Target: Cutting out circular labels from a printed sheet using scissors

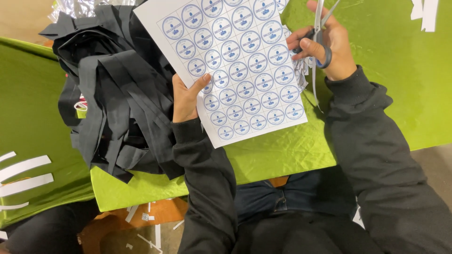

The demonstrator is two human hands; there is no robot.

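The left hand point(186, 99) pinches the sheet point(230, 61) at its left edge, thumb on the printed face and fingers hidden behind, so the sheet stands up off the green cloth point(386, 89) and tilts away from the person. The sheet is white and covered with rows of round blue stickers; its long axis runs from the near corner by the left wrist up and away toward the top of the view, leaning slightly left. The right hand point(325, 44) sits just beyond the sheet's right edge, closed through the loops of the scissors point(319, 33), whose blades point up and away, roughly along that same long edge; whether the blades are parted I cannot tell, as they run out of view. So the sheet lies to the left of the scissors, touching or nearly touching the right fingers, and the right hand is the nearer one to the uncut right margin. A heap of black strips point(117, 89) lies left of the left hand, well clear of the blades.
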